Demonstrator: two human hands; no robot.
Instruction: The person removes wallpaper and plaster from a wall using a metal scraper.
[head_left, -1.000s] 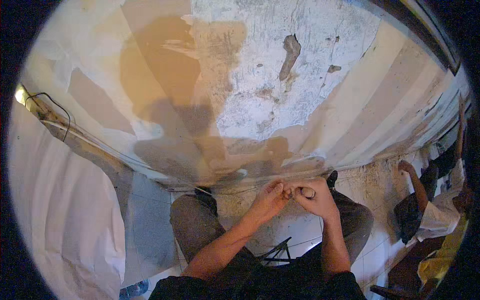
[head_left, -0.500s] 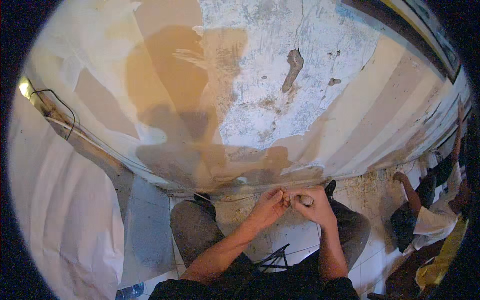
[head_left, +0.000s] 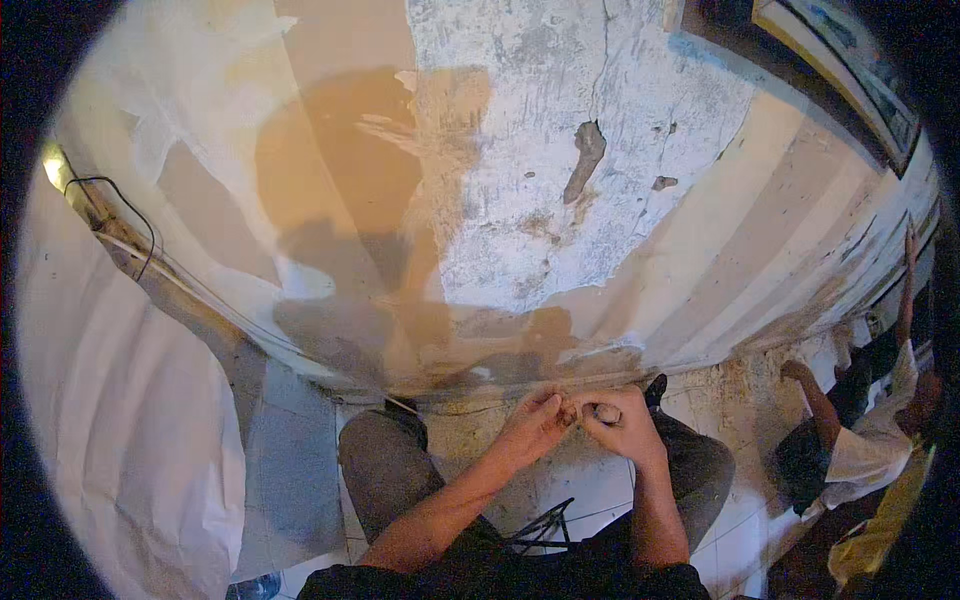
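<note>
My left hand [head_left: 538, 428] and my right hand [head_left: 628, 424] are held close together above the floor, between my bent knees. The left hand's fingers are curled in a pinch, and dark marks show at the fingertips. Whatever they pinch is too small to make out. My right hand is closed around a small, rounded, greyish object [head_left: 607, 412], whose end shows between thumb and fingers; its kind is unclear. Both hands are in front of the wall [head_left: 500, 200], which has striped paint and a large scraped, bare patch.
To the left hangs a pale sheet [head_left: 130, 430], with a black cable [head_left: 130, 190] above it. Two people are at the right: one in a white shirt [head_left: 870, 440], another in yellow [head_left: 870, 540]. A framed picture [head_left: 840, 60] is high right. A black folded stand [head_left: 545, 528] lies below my hands.
The view has tilted slightly upward, showing more of the framed picture. My hands have drawn slightly apart at the fingertips, and both remain closed.
</note>
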